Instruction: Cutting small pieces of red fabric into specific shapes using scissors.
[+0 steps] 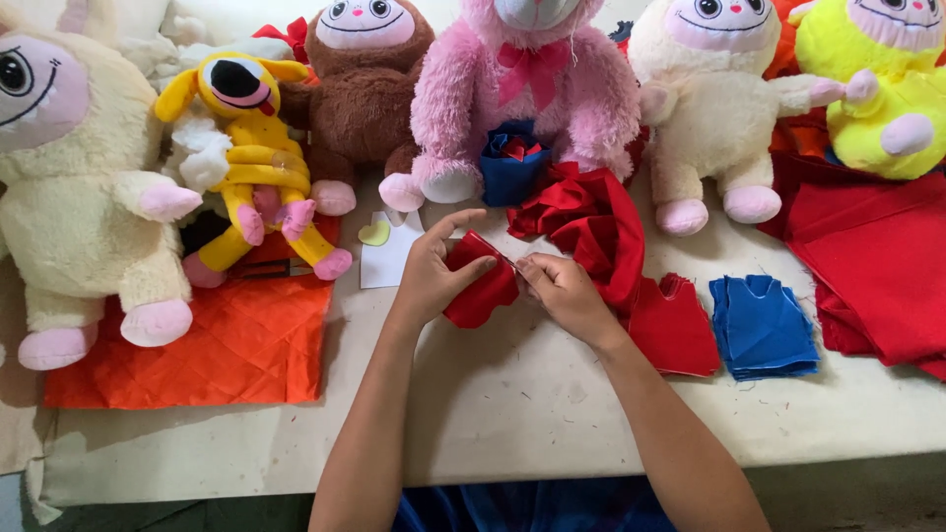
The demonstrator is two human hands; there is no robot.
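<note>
At the far left a cream plush animal [74,187] sits on the tabletop [512,414], one pink foot resting on an orange quilted cloth [212,345]. Next to it lies a yellow plush dog [251,158], then a brown plush monkey [360,89] with a small white card [387,258] in front of it. Just past the card, near the middle of the tabletop, the left hand [429,276] has its fingers curled shut around a small red fabric piece [480,291], thumb on top. The right hand [564,291] meets it from the other side, its fingers pinched closed on the piece's edge. The piece looks light, soft and limp, likely to sag or fold wherever it is unsupported, so a hold at its edges or seam seems best for keeping it flat. Behind the hands sits a pink plush bear [527,89] with a blue fabric bundle [512,163] at its feet, and a heap of red cloth [581,222] spills beside the right hand. Further right stand a stack of red cut pieces [680,330], a stack of blue cut pieces [761,330], a second cream plush [714,99], a yellow-green plush [887,89] and a large red cloth [877,266].
</note>
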